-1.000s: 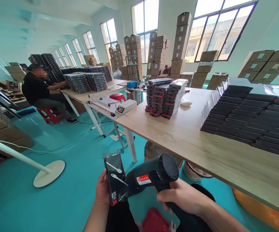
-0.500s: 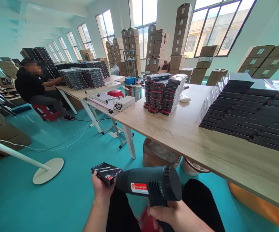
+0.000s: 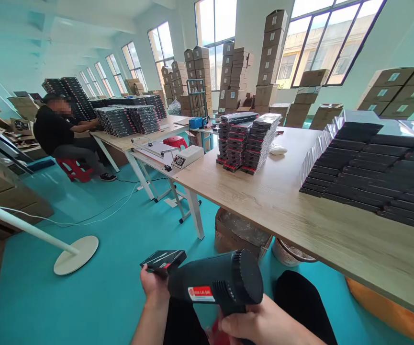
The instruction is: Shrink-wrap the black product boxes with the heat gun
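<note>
My left hand [image 3: 154, 287] grips a flat black box [image 3: 163, 258] with a printed top, holding it out above the floor. My right hand [image 3: 248, 321] is wrapped round the handle of a dark green heat gun [image 3: 210, 278] with a red and white label. The gun's nozzle end points left at the box and overlaps its near right corner in view; whether they touch I cannot tell. The gun's body hides part of the box and some of my left fingers. Both hands are over my lap, in front of the table.
A wooden table [image 3: 250, 194] bears wrapped box stacks [image 3: 246, 143] and a larger pile of black boxes [image 3: 364, 167]. At its left end stands a sealing machine [image 3: 188, 157]. Below is a carton of plastic film [image 3: 235, 232]. A fan base [image 3: 77, 256] stands left; a seated person [image 3: 61, 129] works beyond.
The heat gun's nozzle has dipped and its rear swung towards me. The box has shifted slightly right and down in view and tilted. The view itself has moved a little.
</note>
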`<move>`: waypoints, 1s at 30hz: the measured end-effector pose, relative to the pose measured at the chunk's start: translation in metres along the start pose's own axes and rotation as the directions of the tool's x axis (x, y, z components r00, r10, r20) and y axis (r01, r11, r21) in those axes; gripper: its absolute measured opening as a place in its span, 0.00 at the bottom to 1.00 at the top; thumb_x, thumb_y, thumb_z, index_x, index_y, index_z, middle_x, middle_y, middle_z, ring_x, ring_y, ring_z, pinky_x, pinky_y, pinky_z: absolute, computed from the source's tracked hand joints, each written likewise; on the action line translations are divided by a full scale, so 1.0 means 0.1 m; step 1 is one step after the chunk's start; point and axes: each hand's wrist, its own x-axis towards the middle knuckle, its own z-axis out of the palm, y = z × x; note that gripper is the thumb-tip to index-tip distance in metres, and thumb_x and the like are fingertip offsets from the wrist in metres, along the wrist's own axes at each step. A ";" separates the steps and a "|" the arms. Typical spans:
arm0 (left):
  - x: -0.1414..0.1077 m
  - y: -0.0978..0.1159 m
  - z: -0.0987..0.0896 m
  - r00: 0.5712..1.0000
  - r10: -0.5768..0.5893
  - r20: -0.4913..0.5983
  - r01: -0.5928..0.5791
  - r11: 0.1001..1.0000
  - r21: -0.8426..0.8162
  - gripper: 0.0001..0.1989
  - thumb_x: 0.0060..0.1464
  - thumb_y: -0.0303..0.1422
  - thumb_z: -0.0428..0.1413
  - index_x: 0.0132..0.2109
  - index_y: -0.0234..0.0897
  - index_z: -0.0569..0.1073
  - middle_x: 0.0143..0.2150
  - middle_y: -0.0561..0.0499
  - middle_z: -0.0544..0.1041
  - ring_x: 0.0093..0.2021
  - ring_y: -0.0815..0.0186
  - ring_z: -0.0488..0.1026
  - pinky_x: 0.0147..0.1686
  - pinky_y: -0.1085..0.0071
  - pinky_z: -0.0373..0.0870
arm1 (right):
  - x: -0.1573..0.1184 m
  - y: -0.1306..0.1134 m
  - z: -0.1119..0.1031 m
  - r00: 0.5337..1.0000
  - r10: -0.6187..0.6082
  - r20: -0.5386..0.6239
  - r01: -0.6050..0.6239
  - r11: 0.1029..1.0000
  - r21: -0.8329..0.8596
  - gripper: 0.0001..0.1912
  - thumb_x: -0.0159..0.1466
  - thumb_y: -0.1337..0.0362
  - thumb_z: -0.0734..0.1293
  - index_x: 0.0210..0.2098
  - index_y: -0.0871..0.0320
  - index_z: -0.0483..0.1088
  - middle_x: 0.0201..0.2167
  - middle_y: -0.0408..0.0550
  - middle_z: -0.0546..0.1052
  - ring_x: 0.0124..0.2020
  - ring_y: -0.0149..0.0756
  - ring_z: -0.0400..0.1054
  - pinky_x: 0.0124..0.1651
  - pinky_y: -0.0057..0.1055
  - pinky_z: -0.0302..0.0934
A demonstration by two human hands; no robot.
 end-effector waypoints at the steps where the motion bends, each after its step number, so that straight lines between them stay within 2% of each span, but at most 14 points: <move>1: 0.00 0.00 0.00 1.000 0.011 -0.007 -0.011 1.000 -0.016 0.17 0.59 0.39 0.46 0.44 0.40 0.77 0.31 0.50 0.80 0.33 0.57 0.77 0.44 0.59 0.73 | 0.02 0.02 -0.01 1.000 -0.015 -0.013 0.014 1.000 -0.005 0.08 0.56 0.61 0.68 0.25 0.59 0.71 0.21 0.44 0.71 0.27 0.36 0.66 0.33 0.33 0.58; 5: -0.02 -0.02 0.00 0.999 0.045 -0.018 -0.046 0.997 -0.058 0.16 0.58 0.39 0.47 0.45 0.40 0.76 0.33 0.47 0.81 0.35 0.53 0.79 0.44 0.52 0.73 | 0.08 0.07 -0.06 0.975 -0.080 -0.207 0.085 0.996 0.016 0.13 0.57 0.54 0.69 0.31 0.59 0.71 0.20 0.42 0.71 0.25 0.36 0.65 0.32 0.33 0.59; 7: -0.02 -0.02 -0.02 0.998 0.040 -0.046 -0.042 0.998 -0.045 0.15 0.58 0.38 0.48 0.45 0.40 0.77 0.32 0.48 0.81 0.34 0.54 0.79 0.43 0.53 0.74 | 0.07 0.04 -0.07 0.988 -0.051 -0.148 0.052 0.999 -0.002 0.11 0.56 0.57 0.69 0.32 0.58 0.71 0.21 0.42 0.71 0.25 0.36 0.65 0.32 0.33 0.58; 9: 0.00 -0.02 -0.05 0.997 0.034 -0.068 -0.036 0.999 -0.038 0.15 0.58 0.37 0.47 0.42 0.39 0.77 0.29 0.49 0.80 0.31 0.56 0.78 0.43 0.55 0.74 | 0.04 0.00 -0.06 0.999 -0.026 -0.028 0.025 0.998 -0.057 0.08 0.54 0.60 0.68 0.26 0.59 0.70 0.21 0.44 0.71 0.27 0.37 0.66 0.32 0.33 0.57; 10: 0.00 -0.03 -0.06 0.997 0.035 -0.063 -0.037 0.998 -0.042 0.15 0.59 0.37 0.47 0.41 0.39 0.77 0.29 0.50 0.80 0.31 0.56 0.78 0.43 0.55 0.74 | 0.03 -0.01 -0.04 1.000 -0.025 -0.007 0.024 0.997 -0.076 0.08 0.54 0.61 0.68 0.24 0.58 0.70 0.22 0.44 0.71 0.28 0.37 0.66 0.32 0.33 0.57; 14: -0.03 -0.05 -0.06 0.997 0.069 0.016 -0.068 0.996 -0.055 0.18 0.63 0.43 0.45 0.40 0.39 0.76 0.31 0.48 0.81 0.35 0.54 0.79 0.44 0.53 0.75 | 0.02 -0.02 0.01 0.986 -0.054 -0.155 0.050 0.998 -0.030 0.10 0.57 0.57 0.67 0.26 0.58 0.70 0.22 0.44 0.71 0.28 0.38 0.66 0.34 0.34 0.58; 16: -0.05 -0.05 -0.05 0.999 0.051 0.004 -0.051 0.999 -0.018 0.17 0.63 0.44 0.47 0.38 0.38 0.75 0.30 0.49 0.80 0.33 0.55 0.79 0.42 0.55 0.76 | 0.03 0.01 0.02 0.996 -0.026 -0.091 0.026 1.000 -0.001 0.10 0.55 0.58 0.68 0.27 0.58 0.71 0.22 0.44 0.72 0.28 0.38 0.66 0.33 0.34 0.58; 18: -0.06 -0.03 -0.04 0.999 0.034 0.001 -0.034 0.999 -0.009 0.14 0.62 0.40 0.49 0.36 0.38 0.74 0.29 0.50 0.80 0.32 0.58 0.79 0.40 0.58 0.76 | 0.06 0.06 0.00 1.000 -0.001 0.002 0.001 1.000 -0.003 0.09 0.54 0.59 0.70 0.27 0.59 0.73 0.22 0.45 0.72 0.28 0.38 0.66 0.32 0.33 0.57; 20: -0.05 0.01 -0.02 0.999 0.036 0.010 -0.036 0.998 -0.047 0.10 0.60 0.36 0.50 0.36 0.38 0.73 0.30 0.50 0.79 0.32 0.59 0.79 0.41 0.59 0.77 | 0.10 0.11 -0.04 0.997 -0.016 -0.081 0.018 1.000 0.014 0.11 0.54 0.58 0.71 0.28 0.60 0.73 0.21 0.44 0.72 0.27 0.37 0.66 0.32 0.33 0.57; 22: -0.06 0.04 -0.02 0.999 0.032 0.012 -0.030 0.996 -0.086 0.07 0.57 0.33 0.51 0.39 0.39 0.73 0.32 0.51 0.79 0.34 0.59 0.79 0.43 0.59 0.77 | 0.12 0.17 -0.11 0.964 -0.034 -0.263 0.062 0.993 0.098 0.16 0.54 0.54 0.73 0.33 0.60 0.73 0.22 0.43 0.73 0.25 0.35 0.66 0.31 0.33 0.58; 24: -0.07 0.07 -0.02 1.000 0.017 0.002 -0.017 0.997 -0.079 0.10 0.54 0.31 0.52 0.42 0.38 0.74 0.33 0.50 0.80 0.34 0.60 0.80 0.41 0.60 0.78 | 0.11 0.20 -0.20 0.952 -0.001 -0.305 0.072 0.972 0.222 0.22 0.52 0.51 0.74 0.39 0.60 0.74 0.27 0.45 0.75 0.24 0.34 0.66 0.28 0.32 0.59; 26: -0.11 0.08 -0.01 0.998 0.006 0.060 -0.002 0.998 -0.063 0.16 0.51 0.29 0.52 0.47 0.36 0.74 0.35 0.47 0.81 0.36 0.57 0.80 0.39 0.61 0.78 | 0.06 0.22 -0.27 0.972 0.026 -0.233 0.050 0.949 0.312 0.24 0.51 0.51 0.75 0.40 0.61 0.74 0.29 0.46 0.77 0.24 0.33 0.68 0.26 0.30 0.59; 28: -0.17 0.09 0.00 0.984 -0.013 0.177 0.024 0.998 -0.062 0.21 0.49 0.29 0.51 0.51 0.33 0.75 0.38 0.42 0.82 0.39 0.53 0.81 0.39 0.59 0.78 | -0.01 0.23 -0.31 0.984 0.019 -0.178 0.047 0.933 0.357 0.23 0.51 0.52 0.76 0.39 0.62 0.75 0.29 0.47 0.77 0.24 0.32 0.68 0.26 0.28 0.60; 30: -0.21 0.09 0.02 0.963 -0.048 0.266 0.061 0.997 -0.039 0.23 0.49 0.30 0.50 0.52 0.32 0.75 0.38 0.41 0.83 0.39 0.51 0.82 0.40 0.55 0.78 | -0.07 0.26 -0.34 0.982 0.005 -0.191 0.070 0.921 0.382 0.21 0.52 0.53 0.76 0.38 0.61 0.75 0.30 0.47 0.78 0.23 0.32 0.68 0.25 0.28 0.60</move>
